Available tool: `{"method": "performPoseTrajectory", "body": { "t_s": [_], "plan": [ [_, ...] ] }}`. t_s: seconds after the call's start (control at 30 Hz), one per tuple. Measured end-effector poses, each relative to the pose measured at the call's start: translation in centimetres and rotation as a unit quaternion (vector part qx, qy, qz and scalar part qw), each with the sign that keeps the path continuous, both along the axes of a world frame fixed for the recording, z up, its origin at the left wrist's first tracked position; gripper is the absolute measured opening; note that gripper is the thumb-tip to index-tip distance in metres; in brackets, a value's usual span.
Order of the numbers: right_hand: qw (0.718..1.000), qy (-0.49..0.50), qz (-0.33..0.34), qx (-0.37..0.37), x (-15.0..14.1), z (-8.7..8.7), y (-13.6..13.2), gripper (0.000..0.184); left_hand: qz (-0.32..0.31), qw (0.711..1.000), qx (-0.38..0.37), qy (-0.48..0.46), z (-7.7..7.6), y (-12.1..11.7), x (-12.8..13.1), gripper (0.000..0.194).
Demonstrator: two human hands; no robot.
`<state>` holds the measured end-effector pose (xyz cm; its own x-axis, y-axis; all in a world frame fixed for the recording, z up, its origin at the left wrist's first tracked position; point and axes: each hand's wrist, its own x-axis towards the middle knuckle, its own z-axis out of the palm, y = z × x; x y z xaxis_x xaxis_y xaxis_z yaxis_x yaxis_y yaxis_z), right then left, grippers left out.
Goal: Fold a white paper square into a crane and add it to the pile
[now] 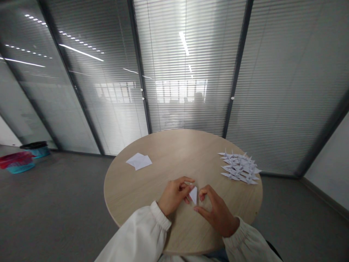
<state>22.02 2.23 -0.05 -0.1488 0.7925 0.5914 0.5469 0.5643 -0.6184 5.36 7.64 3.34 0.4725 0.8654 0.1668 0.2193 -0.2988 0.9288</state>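
A small piece of white paper [193, 194], folded to a narrow pointed shape, stands near the near edge of the round wooden table [174, 153]. My left hand [173, 194] pinches its upper left side between fingers and thumb. To the right, my right hand [215, 213] curves around it, with fingertips and thumb very close to the paper; I cannot tell whether they touch it. White cuffed sleeves cover both wrists. Several folded white paper cranes [240, 168] lie in a cluster at the table's right. Further left, a few loose white paper sheets [139, 161] lie flat.
Beyond the table stands a glass partition [185, 72] with slatted blinds and dark frames. Grey carpet [54, 189] surrounds the table. By the far left wall are a blue basket with a red bag [17, 162] and a blue bin with a black liner [36, 149].
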Motion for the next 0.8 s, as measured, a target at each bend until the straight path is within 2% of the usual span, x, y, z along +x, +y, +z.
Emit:
{"method": "performPoseTrajectory", "body": {
  "t_s": [0.3,0.57,0.8],
  "plan": [
    [0.999,-0.010,0.030,0.038,0.2,0.0,0.1,0.023,-0.016,1.000,-0.020,0.000,0.0,0.0,0.0,0.044],
    [0.994,0.008,0.066,0.083,0.3,0.5,-0.1,0.005,-0.014,0.998,0.020,0.054,-0.4,0.2,-0.1,0.045],
    [0.998,0.017,0.018,0.051,0.7,0.4,0.0,0.017,-0.041,0.993,0.044,0.097,0.7,-0.5,-0.2,0.051]
  ]
}}
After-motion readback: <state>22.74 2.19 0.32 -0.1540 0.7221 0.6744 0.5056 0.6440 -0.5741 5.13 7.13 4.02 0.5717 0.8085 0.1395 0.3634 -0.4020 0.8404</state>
